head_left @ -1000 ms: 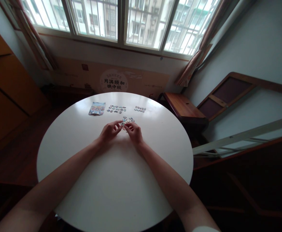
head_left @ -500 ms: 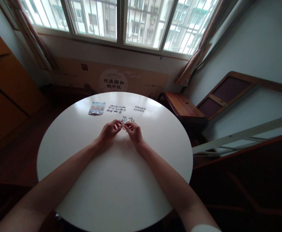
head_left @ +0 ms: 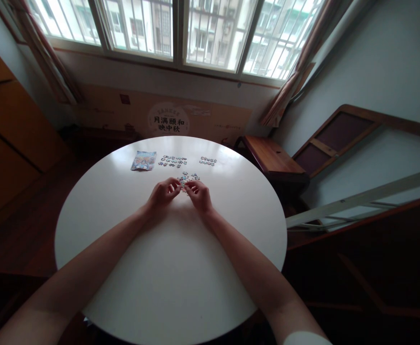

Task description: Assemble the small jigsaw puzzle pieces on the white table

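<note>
Both my hands rest on a round white table (head_left: 131, 268), fingertips meeting over a small cluster of jigsaw pieces (head_left: 187, 178). My left hand (head_left: 164, 193) is curled, thumb and fingers pinched on a piece at the cluster's near edge. Facing it, my right hand (head_left: 198, 194) is also pinched on the same little clump. The pieces between the fingertips are too small to tell apart. Farther back lie two loose groups of puzzle pieces (head_left: 173, 161) (head_left: 208, 161) and a small colourful picture card (head_left: 144, 160).
A brown wooden bench (head_left: 272, 159) stands past the table's right edge, with a wooden frame (head_left: 335, 139) leaning on the wall. A wooden cabinet (head_left: 8, 129) is at left. A barred window (head_left: 181, 33) and a printed cardboard panel (head_left: 169, 122) lie beyond.
Hands stay pinched over the same cluster; only small finger shifts. The view has drifted slightly.
</note>
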`<action>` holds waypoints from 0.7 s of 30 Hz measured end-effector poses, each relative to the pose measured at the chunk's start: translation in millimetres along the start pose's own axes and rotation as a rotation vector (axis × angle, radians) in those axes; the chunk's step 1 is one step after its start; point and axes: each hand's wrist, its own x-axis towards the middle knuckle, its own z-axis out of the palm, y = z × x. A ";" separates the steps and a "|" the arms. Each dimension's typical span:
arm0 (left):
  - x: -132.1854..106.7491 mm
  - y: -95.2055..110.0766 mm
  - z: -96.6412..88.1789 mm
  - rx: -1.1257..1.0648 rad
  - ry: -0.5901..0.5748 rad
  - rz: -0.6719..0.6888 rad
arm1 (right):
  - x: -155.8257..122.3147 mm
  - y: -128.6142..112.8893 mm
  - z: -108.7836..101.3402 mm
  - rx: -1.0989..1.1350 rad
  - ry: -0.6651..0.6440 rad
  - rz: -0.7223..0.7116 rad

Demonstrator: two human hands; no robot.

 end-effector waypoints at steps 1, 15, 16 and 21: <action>0.0 0.4 -0.1 -0.001 0.000 0.000 | 0.1 -0.2 -0.1 0.003 -0.001 0.000; -0.3 0.6 0.2 -0.018 -0.002 0.006 | 1.0 5.9 0.3 0.076 -0.063 0.065; -0.2 0.4 0.3 -0.018 -0.003 0.006 | 1.2 7.3 0.5 0.087 -0.068 0.072; -0.7 0.5 0.2 -0.026 -0.016 -0.001 | 1.5 10.0 1.2 0.111 -0.072 0.079</action>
